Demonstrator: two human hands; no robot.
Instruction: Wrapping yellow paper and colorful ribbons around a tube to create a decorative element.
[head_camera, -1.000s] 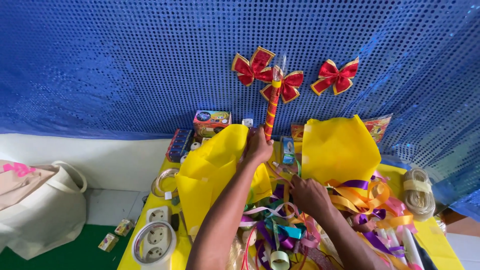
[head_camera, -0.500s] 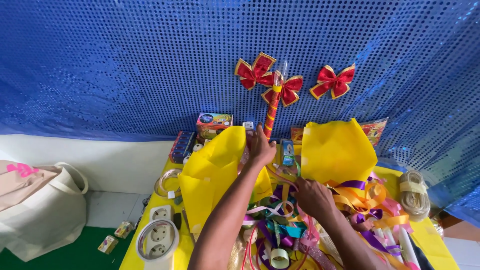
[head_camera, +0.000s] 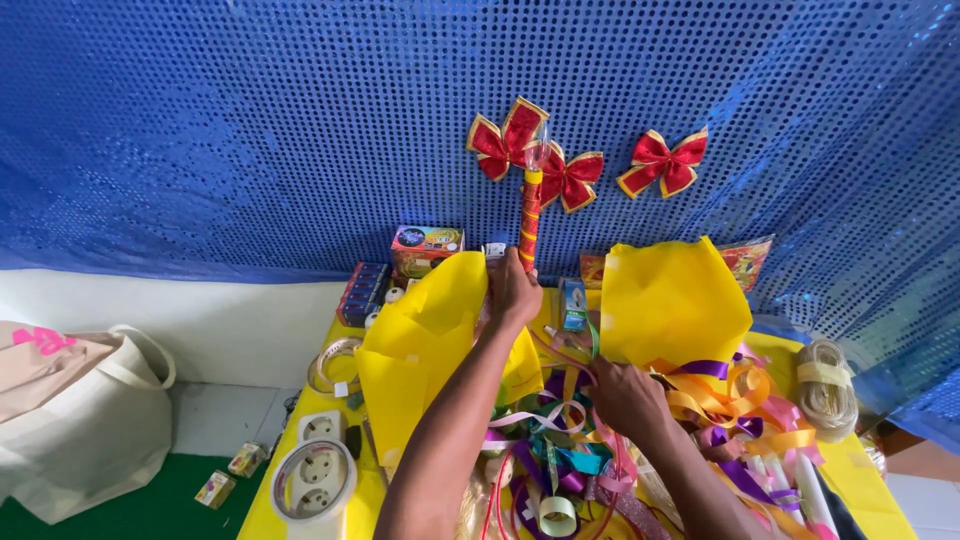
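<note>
Two hands: both bare, both reaching forward over a crowded yellow table (head_camera: 885, 490).
Left hand (head_camera: 513, 287): closed around the lower end of a red stick wound with yellow stripes (head_camera: 528, 215), held upright in front of the blue sequin cloth (head_camera: 250, 130).
Stick's top: a clear tip that overlaps the red bows with gold edges (head_camera: 540, 155) pinned on the cloth (a third bow (head_camera: 662, 164) sits apart, to the right).
Right hand (head_camera: 622, 392): fingers curled down into a heap of ribbons (head_camera: 560, 440); whether it pinches one strand I cannot tell.
Yellow sheets: one (head_camera: 425, 340) stands just left of the left forearm, another (head_camera: 672, 300) stands behind the right hand.
Ribbon heap: purple, orange, pink and teal loops, spread from the table's middle to its right.
Back edge: small coloured boxes (head_camera: 425, 250).
Left edge: a white socket strip (head_camera: 310, 475) and a tape roll (head_camera: 332, 365).
Right edge: a coil of pale cord (head_camera: 827, 388).
Floor at left: a cream cloth bag (head_camera: 90, 420).
</note>
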